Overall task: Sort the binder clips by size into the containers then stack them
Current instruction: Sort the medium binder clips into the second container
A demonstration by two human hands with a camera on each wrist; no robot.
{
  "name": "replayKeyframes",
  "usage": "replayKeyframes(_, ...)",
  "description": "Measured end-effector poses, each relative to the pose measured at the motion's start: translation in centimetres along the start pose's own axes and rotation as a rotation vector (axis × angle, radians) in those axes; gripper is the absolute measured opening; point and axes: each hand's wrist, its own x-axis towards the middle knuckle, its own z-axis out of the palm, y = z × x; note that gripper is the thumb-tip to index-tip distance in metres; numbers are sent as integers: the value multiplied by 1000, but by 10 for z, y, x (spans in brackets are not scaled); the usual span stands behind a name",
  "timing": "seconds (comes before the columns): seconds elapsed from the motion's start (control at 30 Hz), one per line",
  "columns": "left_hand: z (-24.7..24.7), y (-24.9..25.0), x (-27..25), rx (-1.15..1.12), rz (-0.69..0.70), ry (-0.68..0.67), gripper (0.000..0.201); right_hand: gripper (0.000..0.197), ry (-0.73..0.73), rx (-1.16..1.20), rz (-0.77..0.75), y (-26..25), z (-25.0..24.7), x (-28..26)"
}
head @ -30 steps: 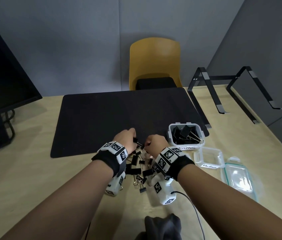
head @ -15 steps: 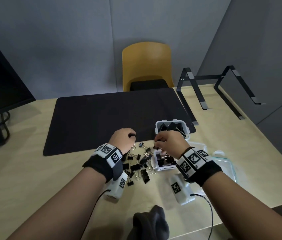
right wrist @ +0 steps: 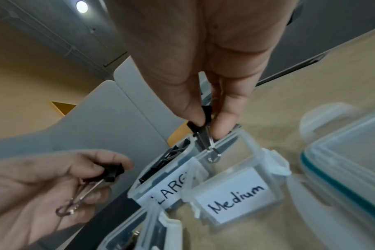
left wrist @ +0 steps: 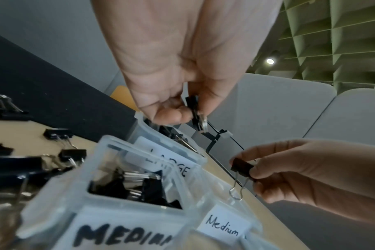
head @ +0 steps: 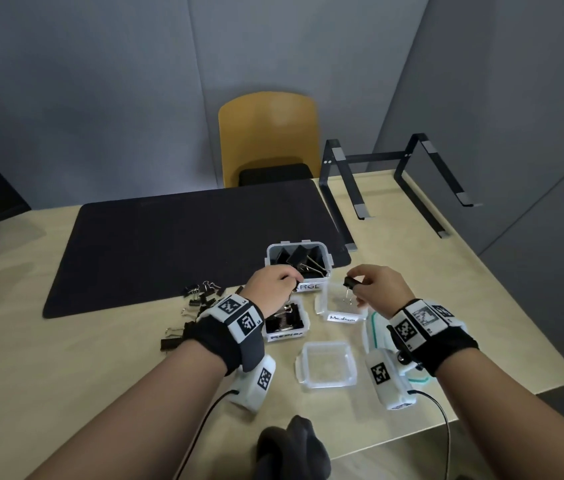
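Clips (head: 349, 282) over "Medium" container (head: 341, 318)

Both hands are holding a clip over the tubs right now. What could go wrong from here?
1. Two tubs read medium: the full one and the empty one. The right hand could start splitting one size.
2. The left hand pinches its clip above tub rims; it may drop into the large tub.

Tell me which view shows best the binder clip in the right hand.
The right wrist view: the binder clip is close, pinched by the right hand, its wire handles hanging over the container labelled Medium. The left wrist view shows it smaller, side-on. In the head view it is tiny.
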Motion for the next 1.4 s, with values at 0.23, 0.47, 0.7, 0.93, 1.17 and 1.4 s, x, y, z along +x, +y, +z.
replayKeyframes(0.23,23,16,7,39,16,62,22,23,-19,-187,-17,28,10,14)
replayKeyframes(0.47,36,22,14,70,-2,178,11,20,69,-381,-140,31,19,17)
replayKeyframes(0.7,49,20,19,-35,-93,159,15,32,44,-588,-188,34,25,15)
replayKeyframes(0.93,55,21,24,-35,-102,190,14,9,43,-227,-171,42,13,18)
replayKeyframes(1.17,67,27,22,-22,-9,168,5,19,-127,-182,-201,55,5,21)
replayKeyframes(1.4,83,32,28,260,48,70,15,18,-126,-111,-203,56,4,22)
